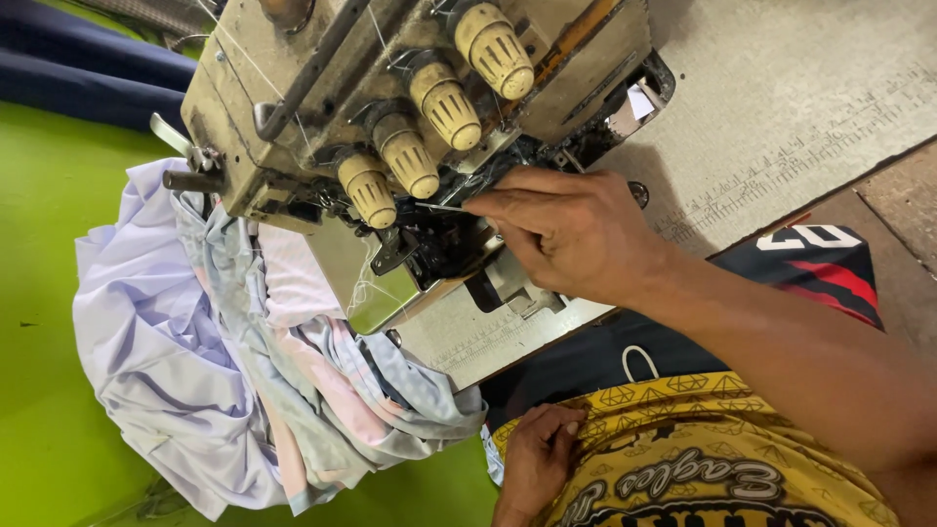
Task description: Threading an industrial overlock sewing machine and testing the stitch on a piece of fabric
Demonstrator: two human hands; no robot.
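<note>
My right hand (571, 234) reaches into the front of a worn beige overlock sewing machine (293, 88). It pinches thin metal tweezers (439, 207) whose tips point left into the dark looper area under four ribbed cream tension knobs (444, 98). My left hand (537, 459) lies low at the bottom of the view with its fingers curled against my yellow printed shirt (703, 459). I see nothing held in it. A bundle of pale lilac, pink and grey-blue fabric (215, 351) hangs off the machine's left side.
The machine stands on a grey, scuffed table top (781, 107) with printed ruler marks. A bright green surface (39, 293) lies beside and below the fabric. Dark blue cloth (78, 68) is at the upper left. A black, red and white garment (820, 259) lies on my lap.
</note>
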